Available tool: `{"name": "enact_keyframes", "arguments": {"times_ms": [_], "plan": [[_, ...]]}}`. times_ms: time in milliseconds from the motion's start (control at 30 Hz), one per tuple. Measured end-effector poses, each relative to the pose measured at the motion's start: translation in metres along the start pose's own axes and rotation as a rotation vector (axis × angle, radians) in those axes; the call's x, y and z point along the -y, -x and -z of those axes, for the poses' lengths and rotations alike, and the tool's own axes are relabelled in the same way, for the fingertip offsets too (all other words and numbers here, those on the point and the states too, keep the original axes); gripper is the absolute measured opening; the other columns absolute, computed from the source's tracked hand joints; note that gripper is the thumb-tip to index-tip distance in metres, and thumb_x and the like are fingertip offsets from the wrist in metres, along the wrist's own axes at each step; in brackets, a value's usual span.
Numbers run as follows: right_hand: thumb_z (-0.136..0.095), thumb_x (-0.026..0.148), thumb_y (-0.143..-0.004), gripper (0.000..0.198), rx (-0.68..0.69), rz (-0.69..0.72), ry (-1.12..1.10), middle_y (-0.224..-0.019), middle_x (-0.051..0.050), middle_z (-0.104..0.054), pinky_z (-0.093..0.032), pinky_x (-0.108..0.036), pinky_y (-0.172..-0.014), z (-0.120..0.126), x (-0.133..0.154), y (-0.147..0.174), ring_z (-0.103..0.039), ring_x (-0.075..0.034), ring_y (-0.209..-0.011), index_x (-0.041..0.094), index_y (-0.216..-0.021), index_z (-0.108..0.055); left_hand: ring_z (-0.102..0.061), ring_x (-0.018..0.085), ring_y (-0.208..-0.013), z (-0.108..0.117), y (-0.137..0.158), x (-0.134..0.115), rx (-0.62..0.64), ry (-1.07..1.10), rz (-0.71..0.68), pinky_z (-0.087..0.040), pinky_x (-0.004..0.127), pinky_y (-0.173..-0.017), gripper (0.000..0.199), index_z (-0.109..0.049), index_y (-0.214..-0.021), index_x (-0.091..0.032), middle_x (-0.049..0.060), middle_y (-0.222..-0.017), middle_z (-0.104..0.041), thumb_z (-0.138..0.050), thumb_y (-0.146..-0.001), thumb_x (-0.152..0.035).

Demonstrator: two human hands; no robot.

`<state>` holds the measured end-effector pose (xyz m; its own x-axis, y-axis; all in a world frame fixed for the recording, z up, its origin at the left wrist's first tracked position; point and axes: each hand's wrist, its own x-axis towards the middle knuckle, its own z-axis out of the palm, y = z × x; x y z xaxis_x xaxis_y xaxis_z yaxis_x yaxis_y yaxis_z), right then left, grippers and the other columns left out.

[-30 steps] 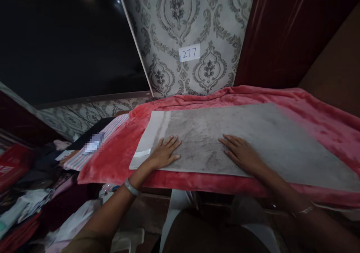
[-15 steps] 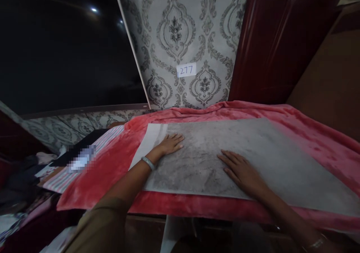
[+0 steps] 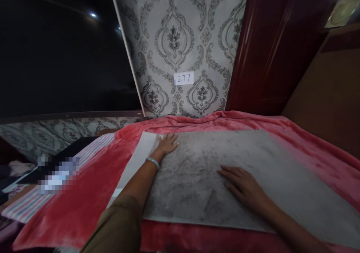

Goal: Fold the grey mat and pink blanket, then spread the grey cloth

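Note:
A grey plush mat (image 3: 197,185) with a pale strip (image 3: 131,163) along its left end lies flat in front of me. Under it is a red-pink plush blanket (image 3: 95,193), showing on every side. My left hand (image 3: 167,144), a bracelet at its wrist, rests palm down near the mat's far left corner, fingers spread. Farther right, my right hand (image 3: 243,185) lies on the mat with its fingers stretched out to the left. Neither hand grips anything.
A striped cloth (image 3: 33,200) and a dark flat item (image 3: 67,151) lie at the left. Behind stand a large black screen (image 3: 62,58), a patterned wall (image 3: 208,50) with a paper marked 277 (image 3: 183,78), and a dark red panel (image 3: 261,58).
The view has tilted up and come closer to the mat. My left hand has slid slightly toward the mat's far edge. My right hand stays at about the same place on the mat.

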<state>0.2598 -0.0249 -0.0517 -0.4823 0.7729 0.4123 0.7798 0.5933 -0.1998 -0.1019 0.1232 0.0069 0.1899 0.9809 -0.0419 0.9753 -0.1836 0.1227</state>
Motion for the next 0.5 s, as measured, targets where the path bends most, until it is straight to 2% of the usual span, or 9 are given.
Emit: {"name": "enact_keyframes", "arguments": {"times_ms": [67,133,200,300,400,500], "plan": [[-0.037,0.036,-0.1,0.046,0.015,-0.035,0.007,-0.126,-0.012,-0.071,-0.051,-0.05,-0.099,0.008,-0.005,-0.028,-0.066,-0.028,-0.113,0.026,-0.134,-0.066,-0.01,0.039,-0.156,-0.002,-0.001,0.0,-0.015,-0.01,0.013,-0.008,0.072,-0.118,0.071,-0.025,-0.161,-0.03,0.006,-0.17,-0.019,-0.032,-0.097,-0.061],[-0.038,0.034,-0.099,0.048,0.036,-0.095,0.056,-0.131,-0.013,-0.068,-0.044,-0.053,-0.106,0.01,-0.009,-0.063,-0.062,-0.03,-0.121,0.022,-0.138,-0.062,-0.011,0.037,-0.156,-0.003,-0.001,0.0,-0.024,-0.016,0.027,-0.008,0.071,-0.118,0.07,-0.026,-0.16,-0.031,0.005,-0.169,-0.021,-0.031,-0.097,-0.061],[-0.039,0.037,-0.099,0.053,0.102,-0.183,0.107,-0.149,-0.013,-0.054,-0.035,-0.058,-0.114,0.004,-0.012,-0.098,-0.049,-0.032,-0.138,0.021,-0.148,-0.052,-0.011,0.036,-0.156,-0.004,-0.002,0.001,-0.027,-0.024,0.031,-0.008,0.07,-0.119,0.069,-0.026,-0.16,-0.032,0.005,-0.169,-0.021,-0.031,-0.098,-0.061],[-0.036,0.043,-0.101,0.058,0.24,-0.272,0.154,-0.163,-0.011,-0.035,-0.029,-0.059,-0.117,-0.015,-0.018,-0.137,-0.033,-0.032,-0.149,0.024,-0.156,-0.04,-0.01,0.036,-0.156,-0.004,-0.005,0.006,-0.012,-0.026,0.012,-0.007,0.069,-0.12,0.07,-0.024,-0.161,-0.031,0.005,-0.169,-0.02,-0.029,-0.098,-0.062],[-0.031,0.048,-0.102,0.059,0.281,-0.246,0.167,-0.165,-0.008,-0.028,-0.025,-0.059,-0.119,-0.028,-0.032,-0.152,-0.028,-0.031,-0.151,0.028,-0.157,-0.038,-0.01,0.033,-0.157,-0.004,-0.011,0.017,0.006,-0.009,-0.032,-0.009,0.066,-0.121,0.069,-0.024,-0.161,-0.031,0.005,-0.17,-0.018,-0.03,-0.099,-0.06],[-0.025,0.051,-0.102,0.061,0.296,-0.253,0.169,-0.166,-0.005,-0.026,-0.023,-0.058,-0.12,-0.026,-0.058,-0.152,-0.025,-0.029,-0.152,0.03,-0.158,-0.035,-0.013,0.031,-0.156,-0.003,-0.02,0.029,-0.002,-0.004,-0.085,-0.012,0.063,-0.122,0.067,-0.026,-0.16,-0.031,0.005,-0.169,-0.02,-0.032,-0.099,-0.057]]}}
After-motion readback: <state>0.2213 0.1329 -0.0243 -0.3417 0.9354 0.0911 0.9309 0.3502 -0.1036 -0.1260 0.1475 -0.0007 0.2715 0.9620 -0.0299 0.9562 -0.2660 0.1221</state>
